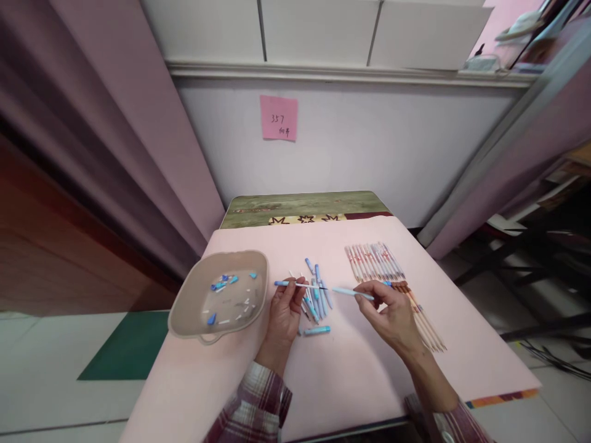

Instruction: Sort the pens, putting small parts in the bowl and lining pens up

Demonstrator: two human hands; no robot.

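In my left hand (pixel 284 317) a thin white pen refill (pixel 307 285) is pinched, with a blue end to the left and a dark tip to the right. My right hand (pixel 391 311) grips a light blue pen barrel (pixel 344 290) between thumb and fingers. The barrel's left end lies close to the refill's tip, with a small gap between them. Behind and below the refill lies a loose pile of blue pen parts (pixel 322 307) and white sticks. A short turquoise piece (pixel 317 330) rests nearer to me, right of my left wrist.
A beige basin (pixel 184 307) on the left holds several small blue and white pieces. On the right lie a row of patterned pens (pixel 373 261) and a row of brown-ended pens (pixel 427 326), partly behind my right hand. Pink cloth (pixel 346 381) covers the table.
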